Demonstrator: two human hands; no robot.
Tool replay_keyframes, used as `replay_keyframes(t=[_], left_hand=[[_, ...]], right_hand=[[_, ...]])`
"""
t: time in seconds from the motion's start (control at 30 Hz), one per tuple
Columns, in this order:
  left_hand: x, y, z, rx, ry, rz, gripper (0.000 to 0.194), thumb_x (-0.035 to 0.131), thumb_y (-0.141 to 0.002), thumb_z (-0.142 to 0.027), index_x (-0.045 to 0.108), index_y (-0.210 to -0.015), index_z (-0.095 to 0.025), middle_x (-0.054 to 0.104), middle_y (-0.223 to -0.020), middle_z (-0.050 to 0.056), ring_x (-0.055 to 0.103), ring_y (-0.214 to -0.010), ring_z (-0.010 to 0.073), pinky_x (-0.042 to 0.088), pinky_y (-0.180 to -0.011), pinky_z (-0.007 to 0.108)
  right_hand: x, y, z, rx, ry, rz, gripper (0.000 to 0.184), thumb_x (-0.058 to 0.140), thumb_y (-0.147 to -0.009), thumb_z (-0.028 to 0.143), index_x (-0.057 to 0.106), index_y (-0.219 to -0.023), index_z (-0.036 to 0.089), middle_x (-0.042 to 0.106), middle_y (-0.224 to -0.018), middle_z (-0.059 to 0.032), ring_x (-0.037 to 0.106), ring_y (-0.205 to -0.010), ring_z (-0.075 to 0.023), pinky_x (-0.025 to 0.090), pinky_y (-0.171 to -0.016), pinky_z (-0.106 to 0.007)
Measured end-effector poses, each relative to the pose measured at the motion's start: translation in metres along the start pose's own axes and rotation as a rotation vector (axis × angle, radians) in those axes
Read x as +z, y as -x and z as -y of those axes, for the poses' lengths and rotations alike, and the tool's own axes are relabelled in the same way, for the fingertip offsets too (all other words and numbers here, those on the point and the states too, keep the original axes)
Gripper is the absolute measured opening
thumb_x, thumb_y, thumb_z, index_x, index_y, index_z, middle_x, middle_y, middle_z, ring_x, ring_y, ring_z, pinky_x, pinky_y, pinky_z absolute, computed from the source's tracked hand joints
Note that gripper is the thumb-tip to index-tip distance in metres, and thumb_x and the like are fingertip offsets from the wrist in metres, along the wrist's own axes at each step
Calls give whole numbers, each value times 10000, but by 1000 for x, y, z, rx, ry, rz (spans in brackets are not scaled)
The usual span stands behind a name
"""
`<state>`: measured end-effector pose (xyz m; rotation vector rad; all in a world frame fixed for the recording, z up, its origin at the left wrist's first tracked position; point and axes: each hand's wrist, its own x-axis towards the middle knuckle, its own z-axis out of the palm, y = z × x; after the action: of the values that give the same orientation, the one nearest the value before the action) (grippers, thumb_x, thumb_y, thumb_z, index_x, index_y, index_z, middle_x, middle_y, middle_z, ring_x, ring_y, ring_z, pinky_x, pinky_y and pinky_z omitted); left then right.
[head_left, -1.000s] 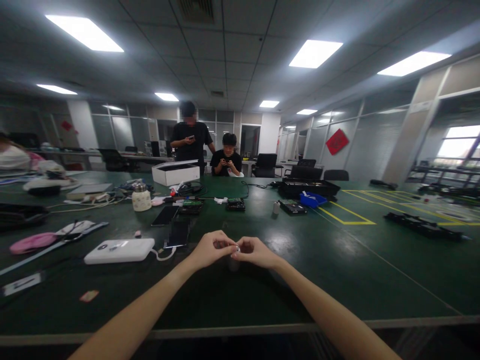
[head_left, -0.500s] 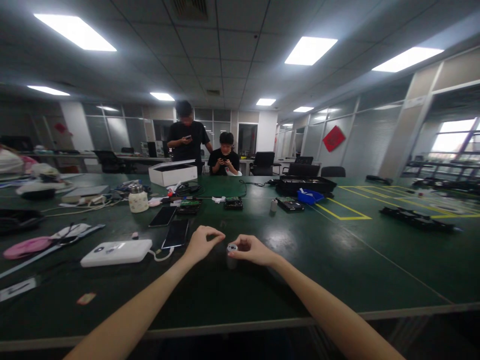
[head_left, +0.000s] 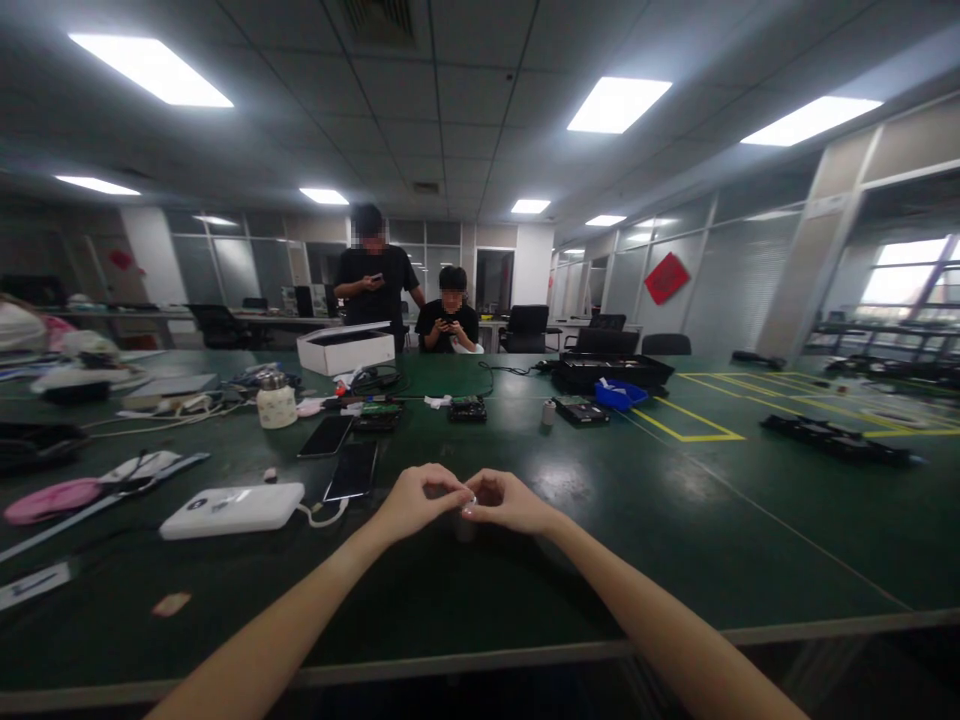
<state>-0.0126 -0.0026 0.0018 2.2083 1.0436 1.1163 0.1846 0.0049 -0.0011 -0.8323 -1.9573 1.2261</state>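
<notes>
Green worktable (head_left: 675, 560) runs across a dim open office. Near edge, centre: small metallic cylinder (head_left: 466, 531) stands upright on it, mostly behind the fingers. Right hand (head_left: 516, 502) holds it near the top, thumb on the near side, other fingers curled round the far side. Left hand (head_left: 421, 503) is at the top too, thumb and forefinger tips brought together; can't tell if they pinch a small part or just the rim.

Change: half a second ago the left hand was off to the left with the top showing; now it's back and covers it. So the work, as I judge it, is two-handed again and centred on that top end, right hand steadying.

Left of the hands: orange-and-white scrap (head_left: 172, 604), white power bank (head_left: 232, 508), its white cable (head_left: 321, 522) reaching a smartphone (head_left: 352, 470). Farther: cream bottle (head_left: 277, 406), circuit board (head_left: 468, 408), second cylinder (head_left: 548, 411), blue bin (head_left: 620, 394) to the right. Far side: white box (head_left: 346, 352), standing person (head_left: 379, 280) and seated person (head_left: 448, 322), each with a handheld device.
</notes>
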Motion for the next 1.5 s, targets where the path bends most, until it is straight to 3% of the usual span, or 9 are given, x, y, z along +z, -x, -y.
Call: replay_keyframes(t=[0.17, 0.27, 0.47, 0.63, 0.8, 1.0, 1.17, 1.33, 1.5], left_hand=[[6, -4, 21, -178, 90, -295, 539, 371, -859, -557, 695, -701, -157, 554, -541, -1, 525, -565, 141, 381, -563, 242], [8, -3, 28, -234, -26, -385, 538, 363, -851, -572, 605, -589, -170, 503, -498, -24, 497, -528, 140, 345, -542, 243], [7, -3, 32, -285, -108, -383, 495, 366, -847, -544, 465, -520, -185, 455, -480, -35, 466, -507, 135, 298, -516, 234], [2, -4, 34, -295, -153, -363, 419, 393, -825, -442, 334, -493, -193, 354, -478, -46, 404, -500, 123, 246, -515, 236], [2, -5, 37, -295, -128, -309, 347, 396, -774, -358, 309, -478, -197, 339, -475, -42, 389, -506, 128, 233, -522, 242], [4, -5, 35, -304, -101, -269, 332, 366, -774, -313, 335, -464, -199, 356, -464, -36, 382, -494, 132, 234, -504, 253], [3, -1, 22, -247, -69, -254, 376, 381, -813, -362, 361, -478, -192, 374, -479, -41, 397, -501, 123, 271, -516, 243], [4, 1, 7, -119, 60, -212, 425, 424, -834, -501, 547, -599, -169, 458, -538, -32, 433, -548, 122, 319, -547, 226], [5, 3, 1, -89, 120, -137, 379, 538, -791, -494, 644, -697, -142, 562, -612, 1, 465, -572, 121, 335, -536, 222]], right_hand=[[-1, 0, 11, -58, 131, -104, 390, 674, -717, 462, 667, -914, 126, 674, -823, -60, 615, -754, -167, 478, -725, -312], [1, -2, 17, -97, 234, -84, 337, 665, -726, 460, 707, -818, 139, 687, -802, -61, 616, -744, -179, 477, -720, -313], [-29, -14, -10, -144, 415, -442, 316, 570, -807, 458, 726, -906, 201, 691, -961, -82, 596, -948, -227, 414, -881, -388], [-53, -15, -43, 132, 799, -349, 201, 657, -739, 442, 746, -853, 303, 639, -1128, -74, 454, -1158, -311, 278, -951, -523], [-34, -12, -16, -104, 483, -434, 279, 574, -809, 431, 729, -904, 219, 693, -1018, -68, 595, -1003, -240, 389, -933, -404], [2, 5, 25, -165, 330, -150, 289, 582, -814, 421, 711, -899, 177, 710, -917, -63, 635, -883, -210, 469, -822, -336], [9, 6, 21, -156, 365, -138, 251, 627, -782, 399, 709, -848, 170, 701, -862, -56, 631, -827, -196, 474, -778, -319], [9, 5, 17, -194, 333, -226, 270, 596, -803, 422, 675, -808, 163, 694, -814, -48, 633, -781, -183, 479, -738, -307], [8, 4, 14, -182, 331, -165, 274, 616, -786, 428, 664, -773, 158, 679, -788, -42, 622, -770, -177, 475, -739, -299]])
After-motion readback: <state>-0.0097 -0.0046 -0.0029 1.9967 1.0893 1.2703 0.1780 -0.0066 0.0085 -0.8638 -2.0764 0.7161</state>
